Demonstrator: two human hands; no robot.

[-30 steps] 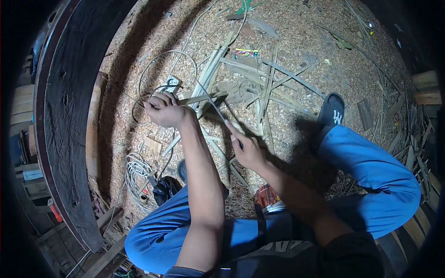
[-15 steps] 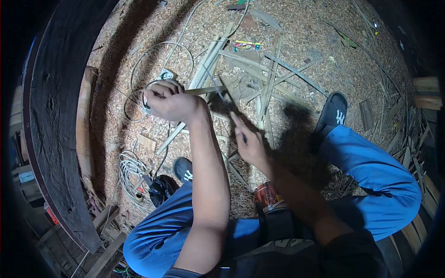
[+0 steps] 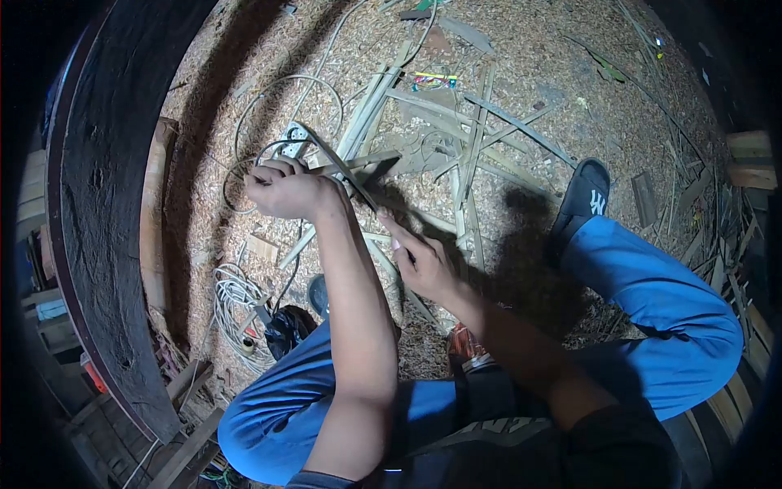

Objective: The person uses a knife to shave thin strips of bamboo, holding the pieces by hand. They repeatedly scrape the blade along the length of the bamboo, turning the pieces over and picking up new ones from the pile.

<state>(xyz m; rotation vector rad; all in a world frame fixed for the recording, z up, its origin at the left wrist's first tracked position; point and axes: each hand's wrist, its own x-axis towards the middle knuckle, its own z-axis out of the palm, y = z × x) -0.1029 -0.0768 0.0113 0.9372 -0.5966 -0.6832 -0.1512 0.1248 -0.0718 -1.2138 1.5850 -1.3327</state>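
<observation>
My left hand [image 3: 285, 191] is closed around a flat strip of wood or bamboo [image 3: 375, 159], whose free end points right. In my right hand [image 3: 425, 267] is a long, narrow knife [image 3: 332, 156], gripped with the index finger stretched along its handle. Its blade slants up and left, overlapping the strip just right of my left fist. Behind my left hand lies a white power socket strip [image 3: 291, 137] with a dark cable. Several pale strips [image 3: 468, 155] lie crossed on the ground beyond my hands.
Shavings cover the ground [image 3: 521, 73]. A dark wooden beam [image 3: 102, 196] rises at the left. A coil of cable [image 3: 230, 301] and a black plastic bag [image 3: 287, 332] lie near my left knee. A sandal [image 3: 588, 196] is on my right foot. A red package [image 3: 466, 342] sits between my legs.
The knife has swung from beyond the strip's outer part to the left, near my left fist. My right hand has shifted slightly left, and my left hand a little left with the strip.
</observation>
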